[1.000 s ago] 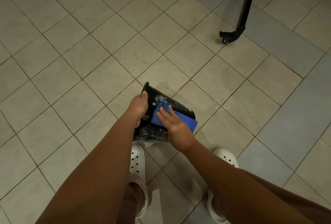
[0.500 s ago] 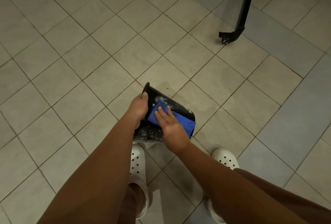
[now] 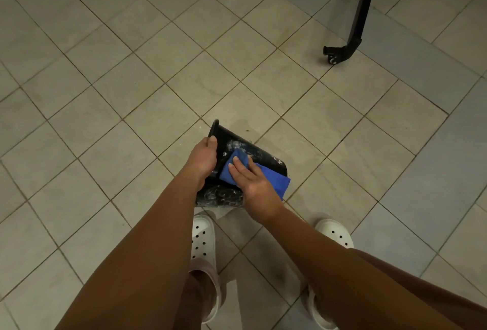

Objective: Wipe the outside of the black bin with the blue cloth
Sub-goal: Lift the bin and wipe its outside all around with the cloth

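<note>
blue cloth pressed to black bin under straight fingers of right hand while left hand fingers grip its rim

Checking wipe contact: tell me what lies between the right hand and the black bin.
Head view: the blue cloth, pressed by the right hand onto the black bin.

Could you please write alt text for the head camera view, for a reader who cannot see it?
Seen from above, a person's left hand grips the rim of a tilted black bin while the right hand presses a blue cloth flat on its outer wall. White clogs stand on the tiled floor; a black wheeled leg is at upper right.
</note>
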`<action>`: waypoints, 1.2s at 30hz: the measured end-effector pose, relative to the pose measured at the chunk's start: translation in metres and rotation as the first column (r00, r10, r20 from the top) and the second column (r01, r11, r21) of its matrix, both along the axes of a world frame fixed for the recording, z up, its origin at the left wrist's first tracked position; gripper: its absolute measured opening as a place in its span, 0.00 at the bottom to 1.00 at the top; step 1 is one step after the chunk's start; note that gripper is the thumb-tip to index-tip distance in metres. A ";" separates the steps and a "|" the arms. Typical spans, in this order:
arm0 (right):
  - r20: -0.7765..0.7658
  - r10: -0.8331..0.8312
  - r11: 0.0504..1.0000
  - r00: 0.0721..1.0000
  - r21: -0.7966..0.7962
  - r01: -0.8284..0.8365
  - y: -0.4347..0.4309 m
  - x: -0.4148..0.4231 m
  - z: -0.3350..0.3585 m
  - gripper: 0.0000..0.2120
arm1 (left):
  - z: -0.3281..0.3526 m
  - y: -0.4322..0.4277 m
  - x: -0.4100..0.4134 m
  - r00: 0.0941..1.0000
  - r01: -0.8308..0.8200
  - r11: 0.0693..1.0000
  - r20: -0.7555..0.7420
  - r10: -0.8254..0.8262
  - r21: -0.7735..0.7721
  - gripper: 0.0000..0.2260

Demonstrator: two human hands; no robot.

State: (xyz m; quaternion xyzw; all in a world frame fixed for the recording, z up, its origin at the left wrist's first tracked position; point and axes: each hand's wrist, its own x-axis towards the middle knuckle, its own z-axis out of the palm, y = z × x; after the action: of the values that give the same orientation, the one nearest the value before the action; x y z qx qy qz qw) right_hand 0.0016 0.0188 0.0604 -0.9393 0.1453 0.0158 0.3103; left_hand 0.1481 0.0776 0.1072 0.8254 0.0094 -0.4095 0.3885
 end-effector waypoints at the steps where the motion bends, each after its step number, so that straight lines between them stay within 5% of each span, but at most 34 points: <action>1: 0.006 0.014 1.000 1.000 -0.004 -0.014 -0.001 0.002 0.003 0.37 | 0.000 0.000 0.000 1.000 0.000 1.000 -0.002 0.000 0.001 0.20; 7: -0.167 -0.133 0.990 0.977 0.034 0.140 -0.005 0.013 0.016 0.33 | 0.001 -0.003 -0.002 1.000 0.001 1.000 0.030 0.000 -0.026 0.19; 15: 0.039 0.013 0.999 0.999 0.030 -0.015 0.006 0.007 0.010 0.33 | 0.001 0.000 0.001 1.000 -0.008 1.000 0.015 0.008 -0.019 0.17; 20: -0.124 -0.116 0.993 0.986 0.009 0.118 -0.006 0.008 0.014 0.32 | 0.001 -0.001 -0.002 0.998 -0.015 0.999 0.057 0.016 -0.033 0.17; 28: 0.049 -0.001 0.997 0.999 -0.081 0.005 -0.005 0.003 0.005 0.34 | 0.000 0.002 0.002 0.998 -0.009 1.000 0.057 0.010 -0.014 0.17; 32: -0.117 -0.114 0.993 0.987 -0.054 0.109 -0.006 -0.001 0.007 0.31 | -0.001 0.002 0.001 0.998 0.007 1.000 0.065 -0.006 -0.009 0.17; 36: -0.089 -0.064 0.998 0.994 -0.002 0.064 0.006 -0.003 0.005 0.32 | 0.002 0.003 0.003 0.997 0.024 1.000 0.069 -0.024 0.000 0.17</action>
State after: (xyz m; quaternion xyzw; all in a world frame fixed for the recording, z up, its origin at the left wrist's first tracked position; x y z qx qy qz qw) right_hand -0.0017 0.0247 0.0659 -0.9323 0.1891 0.0479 0.3044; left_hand 0.1512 0.0802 0.1088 0.8390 -0.0143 -0.3853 0.3839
